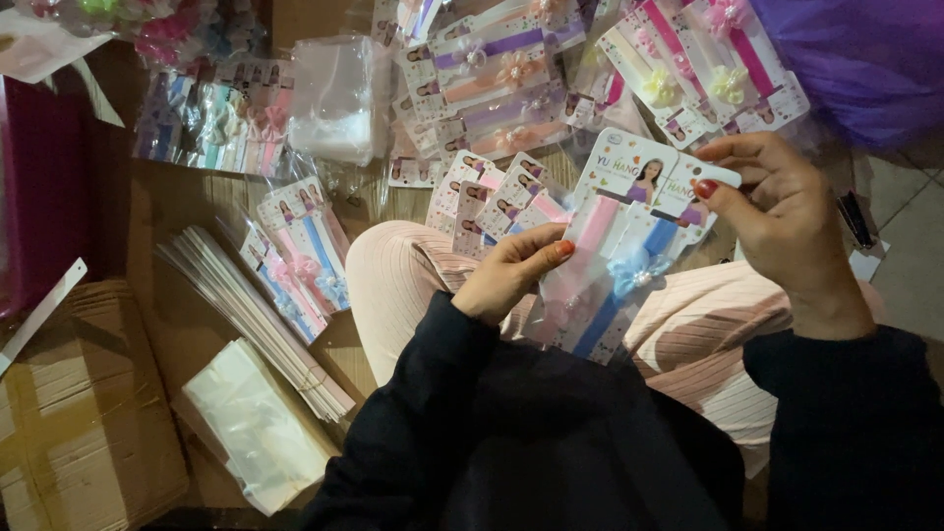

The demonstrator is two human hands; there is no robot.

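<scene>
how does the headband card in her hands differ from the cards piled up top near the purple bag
The held card is gripped by the left hand and right hand over the lap; the top pile lies loose on the surface. The held card carries pink and blue bands and stands alone; the pile overlaps many cards, with purple, peach and pink bands. Both kinds bear flower-trimmed headbands on printed backing cards in clear wrap.

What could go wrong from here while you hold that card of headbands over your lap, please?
The left hand pinches only the edge of the headband card and the right hand only its top, so it might slip or bend. The clear sleeve around it looks loose and could crease. The finished packs crowding the knee might get knocked.
</scene>
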